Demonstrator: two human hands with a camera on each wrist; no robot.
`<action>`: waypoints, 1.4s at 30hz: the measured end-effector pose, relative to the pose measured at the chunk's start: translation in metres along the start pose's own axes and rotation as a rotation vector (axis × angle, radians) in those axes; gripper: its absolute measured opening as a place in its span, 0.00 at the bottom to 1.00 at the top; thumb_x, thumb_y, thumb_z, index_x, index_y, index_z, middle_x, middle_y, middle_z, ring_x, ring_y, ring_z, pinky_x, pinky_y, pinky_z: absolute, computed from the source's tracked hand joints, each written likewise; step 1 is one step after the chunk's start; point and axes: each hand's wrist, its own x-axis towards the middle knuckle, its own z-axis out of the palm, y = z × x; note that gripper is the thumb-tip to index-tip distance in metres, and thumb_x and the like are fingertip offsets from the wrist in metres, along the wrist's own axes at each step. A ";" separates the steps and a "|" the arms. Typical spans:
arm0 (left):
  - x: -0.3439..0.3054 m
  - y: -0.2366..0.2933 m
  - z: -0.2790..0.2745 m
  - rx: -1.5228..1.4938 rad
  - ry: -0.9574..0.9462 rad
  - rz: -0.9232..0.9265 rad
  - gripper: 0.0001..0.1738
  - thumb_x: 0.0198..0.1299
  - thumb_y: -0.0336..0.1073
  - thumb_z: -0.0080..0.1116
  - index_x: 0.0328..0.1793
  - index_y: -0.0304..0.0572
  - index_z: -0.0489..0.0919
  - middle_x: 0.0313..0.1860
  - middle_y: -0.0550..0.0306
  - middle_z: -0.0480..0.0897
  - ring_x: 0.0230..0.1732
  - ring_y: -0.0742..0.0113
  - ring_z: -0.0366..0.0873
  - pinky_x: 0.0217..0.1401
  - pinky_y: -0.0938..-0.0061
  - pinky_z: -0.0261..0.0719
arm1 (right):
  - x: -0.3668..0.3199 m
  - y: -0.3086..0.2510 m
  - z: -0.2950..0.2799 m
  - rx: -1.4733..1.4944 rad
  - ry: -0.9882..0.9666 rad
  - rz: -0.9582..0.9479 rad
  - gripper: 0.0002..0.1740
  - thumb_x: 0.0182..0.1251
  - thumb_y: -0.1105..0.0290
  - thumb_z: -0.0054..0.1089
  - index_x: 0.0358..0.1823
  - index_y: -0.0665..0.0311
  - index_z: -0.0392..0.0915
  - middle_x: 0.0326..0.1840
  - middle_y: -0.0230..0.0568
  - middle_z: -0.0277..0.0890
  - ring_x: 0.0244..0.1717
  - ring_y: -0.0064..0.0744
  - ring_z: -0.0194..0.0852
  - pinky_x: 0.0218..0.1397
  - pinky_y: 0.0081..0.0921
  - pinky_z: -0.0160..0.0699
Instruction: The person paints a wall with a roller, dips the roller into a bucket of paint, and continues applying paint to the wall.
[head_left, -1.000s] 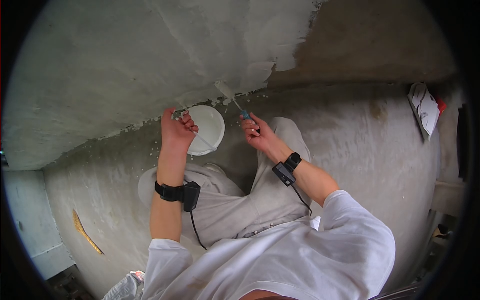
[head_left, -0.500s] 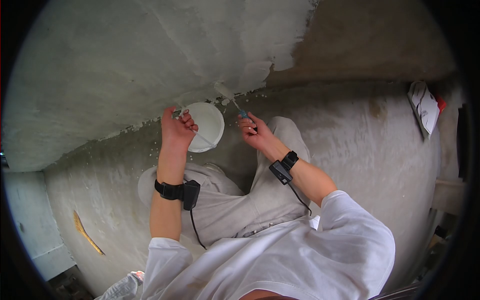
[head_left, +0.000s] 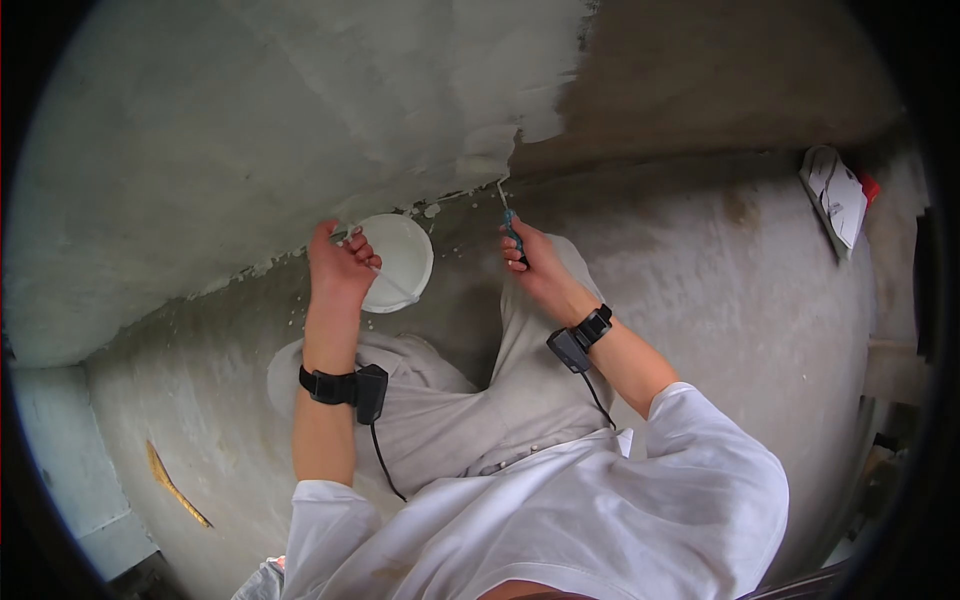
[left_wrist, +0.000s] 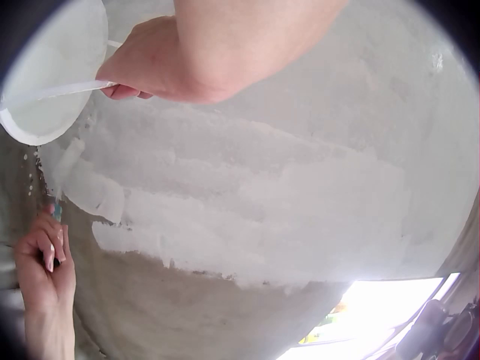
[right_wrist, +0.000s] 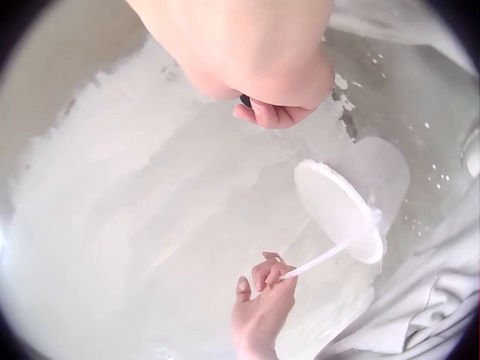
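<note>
My left hand has its fingers curled round the thin white handle of a white bucket, which hangs tilted beside the wall's foot. The right hand grips a blue-green tool handle whose metal rod reaches the wall's lower edge. In the left wrist view a pale roller lies against the wall beyond that hand. Pale coating covers the wall's left part, with bare darker wall to the right. The bucket's open mouth shows in the right wrist view.
Crossed legs in light trousers are just below the hands. A white folded sheet with something red behind it lies at the far right. On the floor at left is a tan brush-like object. White spots dot the floor along the wall.
The right hand and its tool have moved right along the wall's lower edge, and the roller head is harder to see. The left hand still holds the bucket; the head view has shifted slightly.
</note>
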 end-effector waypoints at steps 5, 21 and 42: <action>0.000 0.001 -0.001 0.024 -0.020 -0.002 0.19 0.57 0.49 0.51 0.39 0.37 0.70 0.22 0.67 0.61 0.23 0.73 0.54 0.31 0.75 0.53 | -0.044 -0.022 0.026 -0.435 0.056 -0.210 0.13 0.75 0.59 0.48 0.43 0.62 0.69 0.24 0.25 0.63 0.18 0.12 0.54 0.16 0.12 0.48; 0.004 0.002 -0.003 0.045 -0.010 -0.023 0.18 0.58 0.50 0.51 0.34 0.40 0.69 0.21 0.67 0.60 0.22 0.73 0.54 0.31 0.75 0.53 | 0.024 -0.054 -0.018 -0.437 0.183 -0.121 0.13 0.74 0.64 0.50 0.42 0.68 0.69 0.24 0.27 0.64 0.18 0.12 0.55 0.14 0.13 0.47; 0.008 0.001 -0.004 0.045 0.008 -0.012 0.18 0.56 0.50 0.51 0.32 0.43 0.69 0.19 0.68 0.60 0.22 0.73 0.54 0.30 0.75 0.54 | -0.088 -0.092 0.037 -0.462 0.099 -0.279 0.16 0.74 0.62 0.50 0.47 0.70 0.71 0.23 0.25 0.63 0.18 0.10 0.53 0.15 0.10 0.45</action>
